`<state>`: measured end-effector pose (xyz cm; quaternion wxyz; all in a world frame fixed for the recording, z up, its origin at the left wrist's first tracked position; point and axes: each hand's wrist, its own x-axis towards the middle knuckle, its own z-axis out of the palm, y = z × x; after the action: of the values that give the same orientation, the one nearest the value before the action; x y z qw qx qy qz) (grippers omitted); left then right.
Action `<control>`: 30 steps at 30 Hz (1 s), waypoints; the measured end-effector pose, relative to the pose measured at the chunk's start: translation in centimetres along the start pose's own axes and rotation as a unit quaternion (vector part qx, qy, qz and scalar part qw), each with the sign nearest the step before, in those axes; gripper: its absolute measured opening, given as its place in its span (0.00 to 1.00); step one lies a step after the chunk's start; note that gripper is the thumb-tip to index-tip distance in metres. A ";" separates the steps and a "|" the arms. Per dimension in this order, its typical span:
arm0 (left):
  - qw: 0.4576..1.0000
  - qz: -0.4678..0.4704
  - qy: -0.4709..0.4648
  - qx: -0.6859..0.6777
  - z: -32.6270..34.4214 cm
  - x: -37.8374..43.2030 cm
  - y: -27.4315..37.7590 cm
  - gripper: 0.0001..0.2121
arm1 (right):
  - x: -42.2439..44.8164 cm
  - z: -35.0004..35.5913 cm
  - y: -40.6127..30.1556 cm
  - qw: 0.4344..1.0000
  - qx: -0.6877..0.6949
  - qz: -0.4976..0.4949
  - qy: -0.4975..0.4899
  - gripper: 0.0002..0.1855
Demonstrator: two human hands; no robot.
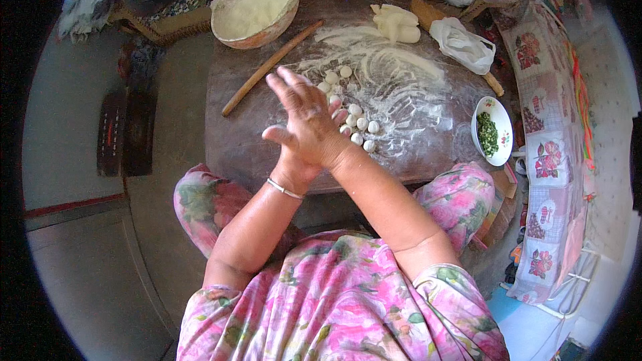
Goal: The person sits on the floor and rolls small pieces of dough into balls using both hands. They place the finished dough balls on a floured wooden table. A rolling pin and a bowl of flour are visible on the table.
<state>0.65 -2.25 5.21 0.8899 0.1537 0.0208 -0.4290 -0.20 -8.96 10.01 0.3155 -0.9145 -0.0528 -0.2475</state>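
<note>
My right hand [306, 113] lies palm down across my left hand [297, 168], its fingers stretched and its thumb out to the side. Fingertips of the left hand show beyond the right hand's far edge. The palms meet, and whatever may be between them is hidden. Just right of the hands, several small round dough balls [362, 123] sit on the floured wooden table [241, 145]. To their left a wooden rolling pin [273, 67] rests diagonally. Pale dough pieces [396, 22] are piled at the far side, beyond the spread flour [396, 70].
A large bowl [286, 22] with pale flour-like contents stands far left. At right are a white bowl [504, 148] of chopped greens [486, 134], a white plastic bag [461, 45] and a wooden stick [494, 84] partly under it. A flower-patterned cloth [546, 160] hangs beyond the table's right side.
</note>
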 end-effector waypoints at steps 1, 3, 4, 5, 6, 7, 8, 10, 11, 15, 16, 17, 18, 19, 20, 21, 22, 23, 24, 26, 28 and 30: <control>1.000 -0.009 -0.004 -0.018 -0.8 -0.1 -0.2 0.35 | 0.2 0.1 -0.8 1.000 -0.007 -0.020 -0.001 0.52; 0.999 -0.019 -0.006 -0.035 -1.6 -0.2 -0.4 0.34 | -0.4 0.1 -2.0 0.999 -0.008 -0.036 -0.002 0.53; 0.999 -0.020 -0.004 -0.034 -1.6 -0.2 -0.3 0.34 | -0.8 0.2 -2.0 0.999 -0.006 -0.035 0.000 0.53; 1.000 -0.009 0.005 -0.011 -1.3 -0.1 0.2 0.33 | -1.2 0.4 -1.8 0.999 -0.004 -0.033 0.002 0.53; 1.000 0.002 0.015 0.013 -1.2 0.1 0.6 0.33 | -1.7 0.7 -1.0 1.000 -0.015 -0.020 -0.005 0.52; 1.000 0.000 0.007 -0.029 -2.0 0.4 0.8 0.33 | -1.6 0.7 0.0 0.999 0.030 -0.020 -0.003 0.54; 1.000 -0.016 0.007 -0.019 -1.5 0.4 0.6 0.33 | -1.4 0.6 1.0 0.999 0.031 -0.009 -0.004 0.53; 0.999 -0.038 0.014 0.005 0.1 -0.1 0.8 0.33 | -0.4 0.4 1.3 0.999 0.028 0.016 -0.009 0.52; 0.999 -0.046 0.011 0.012 0.4 -0.2 0.6 0.33 | -0.3 0.4 1.0 1.000 0.006 0.009 -0.006 0.52; 0.999 -0.027 -0.008 0.032 -0.5 0.1 -0.3 0.34 | -0.2 0.7 -1.4 0.999 -0.020 -0.027 -0.003 0.52; 0.999 -0.014 -0.002 0.033 -0.6 0.3 0.2 0.34 | -0.5 0.6 -1.9 0.999 -0.016 -0.032 -0.006 0.52; 0.999 -0.001 0.003 0.033 -0.7 0.5 0.8 0.34 | -0.6 0.6 -2.1 0.999 -0.013 -0.037 -0.009 0.52; 0.999 0.009 0.011 0.028 -0.8 0.6 1.3 0.34 | -1.0 1.0 -1.4 1.000 0.007 -0.027 -0.006 0.52; 1.000 0.014 0.020 0.017 -0.8 0.6 1.8 0.34 | -1.2 1.6 -0.2 1.000 0.014 -0.014 0.002 0.52; 0.999 0.018 0.022 0.013 -0.6 0.7 2.1 0.34 | -1.0 1.7 0.8 0.999 0.032 -0.001 0.010 0.53; 0.999 0.020 0.026 0.010 -0.8 0.5 2.2 0.35 | -0.5 1.6 1.4 0.998 0.054 0.011 0.018 0.53; 0.999 0.015 0.031 0.013 -0.7 0.5 2.0 0.35 | -0.3 1.6 1.8 0.999 0.034 0.020 0.016 0.52; 0.999 0.012 0.032 0.012 -0.7 0.5 1.8 0.35 | -0.4 1.7 1.8 1.000 0.014 0.018 0.012 0.52; 0.999 0.010 0.037 0.014 -0.5 0.4 1.9 0.35 | 0.0 1.2 0.8 1.000 -0.002 0.014 0.010 0.52; 0.999 0.008 0.050 0.020 -0.1 -0.2 2.1 0.35 | 0.2 1.2 -0.7 1.000 0.002 -0.014 0.017 0.55; 0.998 0.000 0.061 0.021 -0.1 0.0 1.9 0.36 | -0.8 1.2 -1.1 1.000 0.006 -0.017 -0.003 0.54; 0.998 0.002 0.064 0.019 0.1 0.2 1.5 0.36 | -1.7 1.6 -0.1 1.000 0.012 -0.007 -0.011 0.53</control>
<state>1.96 -1.59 5.70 0.8844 0.1975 0.0692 -0.4173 -1.06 -7.85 8.15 0.3238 -0.9131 -0.0655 -0.2392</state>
